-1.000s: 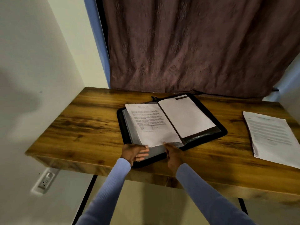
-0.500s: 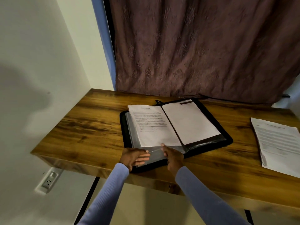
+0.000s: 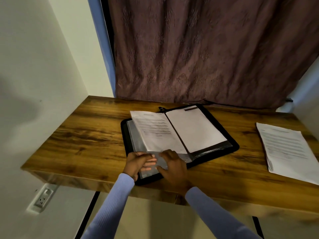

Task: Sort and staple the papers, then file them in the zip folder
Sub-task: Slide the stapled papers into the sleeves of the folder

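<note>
A black zip folder (image 3: 232, 143) lies open on the wooden desk (image 3: 89, 135). A printed sheet (image 3: 155, 130) sits partly inside a clear plastic sleeve (image 3: 138, 144) on the folder's left half, sticking out past its far end. A blank white sheet (image 3: 195, 130) lies on the right half. My left hand (image 3: 139, 163) holds the sleeve's near end, fingers under the plastic. My right hand (image 3: 172, 164) rests on the same end, fingertips at the printed sheet's near edge. A second set of printed papers (image 3: 286, 149) lies at the desk's right.
A purple curtain (image 3: 207, 49) hangs behind the desk. White walls close in on the left and right. A wall socket (image 3: 43, 198) sits below the desk's left corner. Black desk legs show underneath.
The view has shifted, so the desk appears further right. The printed sheet has slid further away from me. My right hand now lies flatter over the sleeve's near end.
</note>
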Demonstrator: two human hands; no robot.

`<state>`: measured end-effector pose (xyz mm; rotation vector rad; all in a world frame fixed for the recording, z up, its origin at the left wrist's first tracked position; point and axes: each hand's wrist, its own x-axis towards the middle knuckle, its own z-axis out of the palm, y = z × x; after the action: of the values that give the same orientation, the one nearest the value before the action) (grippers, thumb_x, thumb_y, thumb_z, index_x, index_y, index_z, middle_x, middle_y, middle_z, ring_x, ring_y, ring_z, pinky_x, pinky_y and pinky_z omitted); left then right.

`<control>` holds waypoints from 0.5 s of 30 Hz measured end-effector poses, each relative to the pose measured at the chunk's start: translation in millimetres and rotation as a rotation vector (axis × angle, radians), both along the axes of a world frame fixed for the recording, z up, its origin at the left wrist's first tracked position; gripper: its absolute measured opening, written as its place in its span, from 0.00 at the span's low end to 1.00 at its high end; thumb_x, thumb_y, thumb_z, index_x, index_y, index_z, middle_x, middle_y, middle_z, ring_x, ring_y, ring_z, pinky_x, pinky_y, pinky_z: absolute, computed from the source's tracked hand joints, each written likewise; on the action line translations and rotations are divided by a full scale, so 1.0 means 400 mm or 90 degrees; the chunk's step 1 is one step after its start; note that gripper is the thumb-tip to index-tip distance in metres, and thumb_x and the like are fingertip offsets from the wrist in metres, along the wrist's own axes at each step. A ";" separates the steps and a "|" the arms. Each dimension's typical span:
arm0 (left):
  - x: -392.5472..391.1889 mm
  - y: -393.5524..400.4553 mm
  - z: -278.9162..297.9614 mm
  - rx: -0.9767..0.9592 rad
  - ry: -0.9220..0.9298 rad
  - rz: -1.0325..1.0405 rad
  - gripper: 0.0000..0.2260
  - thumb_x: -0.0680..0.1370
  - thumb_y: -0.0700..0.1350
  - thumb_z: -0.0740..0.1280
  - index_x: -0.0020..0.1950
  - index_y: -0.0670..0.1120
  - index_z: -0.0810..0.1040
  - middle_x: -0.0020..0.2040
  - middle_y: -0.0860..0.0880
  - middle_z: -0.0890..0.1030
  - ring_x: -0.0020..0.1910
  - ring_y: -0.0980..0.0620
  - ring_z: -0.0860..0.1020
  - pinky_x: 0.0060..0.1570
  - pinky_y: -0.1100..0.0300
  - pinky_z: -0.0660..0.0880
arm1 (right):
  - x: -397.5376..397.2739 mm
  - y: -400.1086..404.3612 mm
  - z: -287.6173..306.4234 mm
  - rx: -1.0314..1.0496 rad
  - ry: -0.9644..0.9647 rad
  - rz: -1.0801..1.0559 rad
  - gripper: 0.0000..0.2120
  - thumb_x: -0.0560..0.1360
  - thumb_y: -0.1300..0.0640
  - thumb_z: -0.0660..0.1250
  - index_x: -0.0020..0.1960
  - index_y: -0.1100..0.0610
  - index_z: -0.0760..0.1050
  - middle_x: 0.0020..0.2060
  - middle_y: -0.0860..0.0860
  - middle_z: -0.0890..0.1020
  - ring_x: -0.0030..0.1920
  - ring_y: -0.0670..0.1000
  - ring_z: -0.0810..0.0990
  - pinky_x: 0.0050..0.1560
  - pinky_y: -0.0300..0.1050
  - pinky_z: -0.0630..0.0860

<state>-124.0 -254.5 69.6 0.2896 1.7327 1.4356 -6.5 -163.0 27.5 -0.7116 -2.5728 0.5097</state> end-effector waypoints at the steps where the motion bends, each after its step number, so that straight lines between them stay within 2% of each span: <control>1: 0.004 0.007 0.012 0.013 0.017 -0.002 0.06 0.75 0.38 0.68 0.50 0.38 0.80 0.44 0.40 0.84 0.36 0.52 0.84 0.30 0.63 0.77 | -0.011 0.000 0.004 0.038 0.039 -0.017 0.12 0.71 0.52 0.65 0.53 0.54 0.77 0.49 0.51 0.79 0.46 0.52 0.80 0.39 0.45 0.78; 3: 0.016 0.024 0.036 0.049 0.043 -0.008 0.06 0.75 0.37 0.68 0.50 0.37 0.80 0.43 0.41 0.84 0.36 0.52 0.84 0.31 0.63 0.77 | -0.022 0.017 0.023 0.101 0.107 -0.053 0.07 0.71 0.54 0.63 0.43 0.53 0.79 0.40 0.50 0.80 0.35 0.51 0.80 0.27 0.40 0.75; 5: 0.030 0.048 0.055 0.094 0.065 -0.016 0.06 0.74 0.39 0.69 0.49 0.39 0.81 0.43 0.43 0.84 0.40 0.50 0.84 0.35 0.62 0.78 | -0.015 0.051 0.042 0.113 0.138 -0.082 0.02 0.70 0.56 0.67 0.41 0.53 0.78 0.37 0.49 0.80 0.32 0.50 0.80 0.25 0.38 0.74; 8: 0.059 0.095 0.074 0.144 0.082 -0.030 0.09 0.74 0.47 0.70 0.49 0.42 0.81 0.43 0.46 0.85 0.43 0.50 0.84 0.42 0.57 0.79 | 0.014 0.121 0.067 0.060 0.211 -0.132 0.02 0.72 0.57 0.67 0.45 0.54 0.78 0.41 0.50 0.81 0.35 0.49 0.81 0.31 0.41 0.78; 10: 0.076 0.137 0.073 0.147 0.084 -0.042 0.10 0.74 0.49 0.70 0.48 0.42 0.81 0.43 0.47 0.85 0.43 0.51 0.84 0.44 0.56 0.78 | 0.044 0.178 0.086 -0.002 0.284 -0.192 0.02 0.73 0.59 0.68 0.46 0.56 0.79 0.42 0.50 0.82 0.36 0.48 0.81 0.35 0.41 0.79; 13: 0.104 0.208 0.053 0.120 0.093 -0.080 0.09 0.74 0.48 0.70 0.46 0.42 0.80 0.43 0.46 0.85 0.43 0.50 0.83 0.41 0.58 0.77 | 0.100 0.282 0.102 -0.112 0.373 -0.309 0.02 0.72 0.61 0.70 0.44 0.58 0.79 0.40 0.50 0.83 0.37 0.47 0.80 0.38 0.38 0.79; 15: 0.128 0.261 0.035 0.101 0.097 -0.099 0.07 0.74 0.45 0.70 0.44 0.41 0.80 0.42 0.46 0.84 0.40 0.51 0.81 0.36 0.64 0.76 | 0.150 0.357 0.095 -0.164 0.395 -0.382 0.01 0.72 0.61 0.70 0.42 0.58 0.79 0.38 0.52 0.83 0.36 0.49 0.81 0.39 0.43 0.79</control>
<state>-72.8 -150.0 83.6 0.6204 1.6774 1.4699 53.4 -20.1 65.5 -1.1436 -1.6364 0.7193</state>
